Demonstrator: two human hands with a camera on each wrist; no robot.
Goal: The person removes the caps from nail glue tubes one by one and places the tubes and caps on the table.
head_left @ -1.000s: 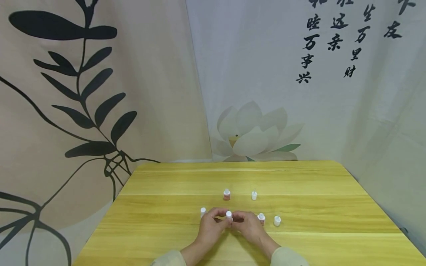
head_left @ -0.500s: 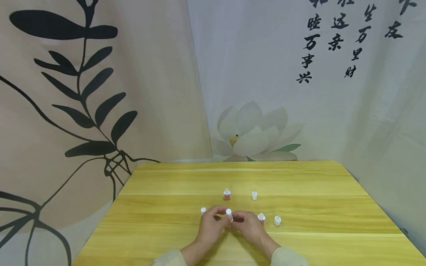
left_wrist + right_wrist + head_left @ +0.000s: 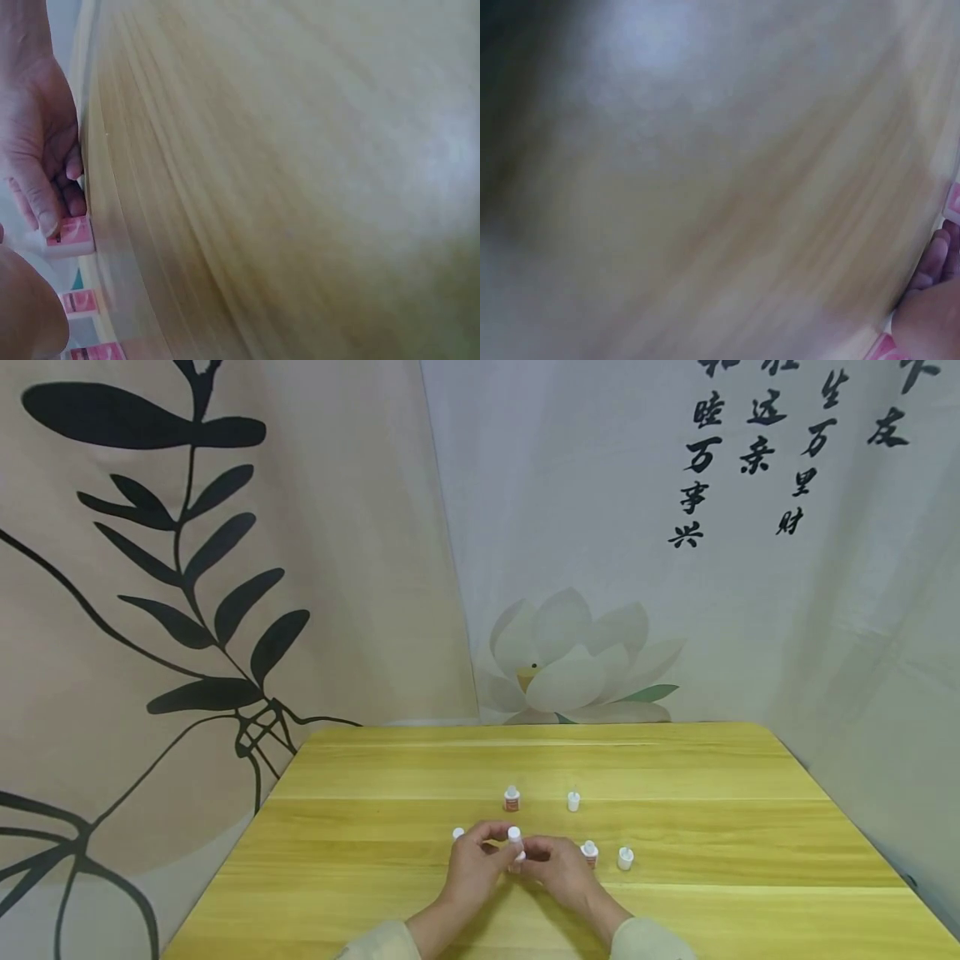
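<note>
Near the table's front, my left hand (image 3: 474, 867) pinches the white cap (image 3: 514, 834) of a small dropper bottle between thumb and fingers. My right hand (image 3: 561, 870) grips the pink-labelled body of the same bottle (image 3: 73, 234), seen at the left edge of the left wrist view. Fingers hide most of the body in the head view, and whether cap and neck are apart I cannot tell. Just right of my right hand stands an uncapped bottle (image 3: 589, 853) with a white nozzle. Another white top (image 3: 458, 833) shows behind my left hand.
Farther back stands a second uncapped bottle with a red label (image 3: 512, 800). One loose white cap with a thin tip (image 3: 573, 802) stands to its right, and another loose cap (image 3: 626, 858) lies farther right. A printed cloth (image 3: 360, 568) hangs behind the wooden table (image 3: 675, 768).
My left hand has risen slightly with the white cap, and more of the bottle shows beneath it. The right hand stays in place.
</note>
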